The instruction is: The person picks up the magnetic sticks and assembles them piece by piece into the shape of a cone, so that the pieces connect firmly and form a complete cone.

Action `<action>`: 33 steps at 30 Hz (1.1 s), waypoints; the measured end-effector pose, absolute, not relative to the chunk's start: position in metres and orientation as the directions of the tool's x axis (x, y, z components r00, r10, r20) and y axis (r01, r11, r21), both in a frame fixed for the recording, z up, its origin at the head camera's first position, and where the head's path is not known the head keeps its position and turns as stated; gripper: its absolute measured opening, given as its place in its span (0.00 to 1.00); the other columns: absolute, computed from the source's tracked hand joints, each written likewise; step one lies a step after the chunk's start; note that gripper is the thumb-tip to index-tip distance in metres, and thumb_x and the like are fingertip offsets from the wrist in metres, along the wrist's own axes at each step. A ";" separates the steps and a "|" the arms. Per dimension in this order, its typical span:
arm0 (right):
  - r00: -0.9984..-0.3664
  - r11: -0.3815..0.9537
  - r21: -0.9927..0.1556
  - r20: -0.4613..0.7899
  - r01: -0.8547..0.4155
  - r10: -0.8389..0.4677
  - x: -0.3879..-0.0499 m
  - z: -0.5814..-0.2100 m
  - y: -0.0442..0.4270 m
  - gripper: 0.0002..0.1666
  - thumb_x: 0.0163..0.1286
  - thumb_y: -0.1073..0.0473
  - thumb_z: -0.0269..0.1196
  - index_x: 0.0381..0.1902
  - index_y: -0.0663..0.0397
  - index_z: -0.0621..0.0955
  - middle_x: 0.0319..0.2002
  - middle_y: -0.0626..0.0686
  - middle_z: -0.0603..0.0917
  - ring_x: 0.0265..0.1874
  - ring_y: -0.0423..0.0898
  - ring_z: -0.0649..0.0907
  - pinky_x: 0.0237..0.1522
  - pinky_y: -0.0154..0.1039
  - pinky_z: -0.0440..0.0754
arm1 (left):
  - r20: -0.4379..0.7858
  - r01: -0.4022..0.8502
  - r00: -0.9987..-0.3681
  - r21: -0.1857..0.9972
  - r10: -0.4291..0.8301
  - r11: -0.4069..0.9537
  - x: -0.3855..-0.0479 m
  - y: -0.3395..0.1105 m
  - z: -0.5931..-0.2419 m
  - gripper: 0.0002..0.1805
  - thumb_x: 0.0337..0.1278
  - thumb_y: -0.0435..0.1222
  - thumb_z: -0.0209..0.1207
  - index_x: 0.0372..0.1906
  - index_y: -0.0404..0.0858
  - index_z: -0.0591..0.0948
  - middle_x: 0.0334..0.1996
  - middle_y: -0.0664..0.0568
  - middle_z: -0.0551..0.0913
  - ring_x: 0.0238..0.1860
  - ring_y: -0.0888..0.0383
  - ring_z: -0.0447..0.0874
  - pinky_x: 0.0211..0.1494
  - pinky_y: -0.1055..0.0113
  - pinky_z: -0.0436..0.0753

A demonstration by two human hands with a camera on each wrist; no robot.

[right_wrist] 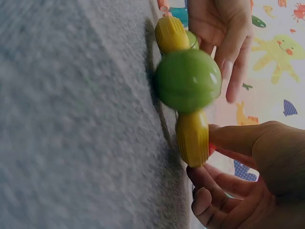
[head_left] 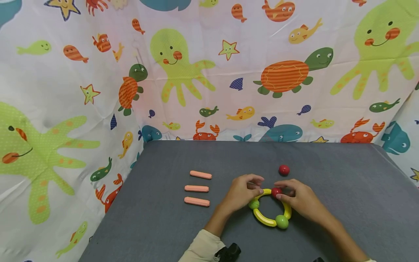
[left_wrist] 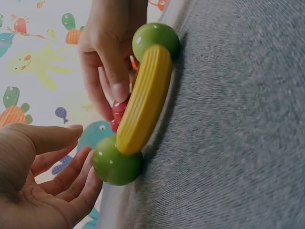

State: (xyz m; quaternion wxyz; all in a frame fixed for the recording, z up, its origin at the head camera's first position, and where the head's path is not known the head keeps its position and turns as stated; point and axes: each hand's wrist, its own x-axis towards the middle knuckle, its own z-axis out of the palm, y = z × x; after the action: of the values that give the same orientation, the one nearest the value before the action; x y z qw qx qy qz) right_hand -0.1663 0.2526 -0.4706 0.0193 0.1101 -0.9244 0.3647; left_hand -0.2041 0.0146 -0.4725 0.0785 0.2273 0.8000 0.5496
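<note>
Perhaps the ring [head_left: 264,219] could twist apart if the right hand [head_left: 301,199], pinching its far red ball [head_left: 276,191], pushes unevenly; the left hand [head_left: 240,192], loosely parted, grips nothing.

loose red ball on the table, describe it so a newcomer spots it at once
On the grey table, find the ring of curved yellow pieces and balls. The loose red ball lies just beyond it, past the right hand. Unlike the ring's red ball, it sits apart, touching no other piece.
</note>
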 end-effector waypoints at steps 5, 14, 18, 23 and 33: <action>-0.979 0.721 -0.665 0.089 -0.194 -0.181 -0.167 -0.469 0.258 0.23 0.67 0.55 0.76 0.59 0.51 0.88 0.52 0.56 0.87 0.29 0.43 0.78 0.28 0.35 0.77 | 0.135 0.290 -0.883 0.910 0.449 0.298 -0.201 0.008 -0.468 0.17 0.69 0.33 0.68 0.60 0.38 0.87 0.54 0.47 0.88 0.47 0.67 0.88 0.51 0.73 0.84; -0.984 0.722 -0.674 0.046 -0.159 -0.174 -0.167 -0.467 0.264 0.19 0.71 0.53 0.73 0.58 0.49 0.88 0.50 0.55 0.87 0.25 0.41 0.77 0.26 0.36 0.75 | 0.178 0.349 -0.881 0.871 0.439 0.347 -0.194 -0.026 -0.460 0.17 0.73 0.35 0.65 0.62 0.39 0.86 0.53 0.51 0.87 0.51 0.63 0.86 0.58 0.68 0.84; -0.985 0.720 -0.682 0.006 -0.128 -0.170 -0.168 -0.466 0.266 0.19 0.73 0.52 0.72 0.57 0.51 0.88 0.48 0.55 0.86 0.28 0.42 0.78 0.27 0.36 0.75 | 0.167 0.333 -0.898 0.862 0.406 0.382 -0.190 -0.046 -0.455 0.16 0.73 0.37 0.66 0.61 0.40 0.86 0.52 0.53 0.87 0.51 0.62 0.85 0.61 0.63 0.84; -0.988 0.729 -0.676 -0.012 -0.107 -0.156 -0.168 -0.466 0.269 0.18 0.72 0.52 0.72 0.56 0.53 0.88 0.46 0.55 0.86 0.30 0.44 0.79 0.28 0.36 0.75 | 0.148 0.294 -0.924 0.863 0.352 0.410 -0.185 -0.072 -0.455 0.16 0.73 0.37 0.66 0.61 0.42 0.86 0.53 0.52 0.88 0.53 0.59 0.86 0.61 0.58 0.84; -0.989 0.721 -0.687 -0.025 -0.089 -0.146 -0.170 -0.465 0.273 0.19 0.71 0.50 0.74 0.54 0.53 0.87 0.44 0.52 0.87 0.32 0.44 0.81 0.28 0.37 0.76 | 0.163 0.255 -0.956 0.872 0.243 0.417 -0.175 -0.121 -0.458 0.16 0.70 0.34 0.68 0.60 0.43 0.87 0.54 0.48 0.87 0.53 0.54 0.88 0.53 0.65 0.87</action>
State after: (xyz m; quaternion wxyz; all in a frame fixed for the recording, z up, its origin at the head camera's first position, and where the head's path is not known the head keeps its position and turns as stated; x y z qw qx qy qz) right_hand -0.1696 0.2729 -0.4647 -0.0389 0.0635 -0.9268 0.3681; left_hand -0.1750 -0.1212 -0.4580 -0.0058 0.1480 0.8417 0.5192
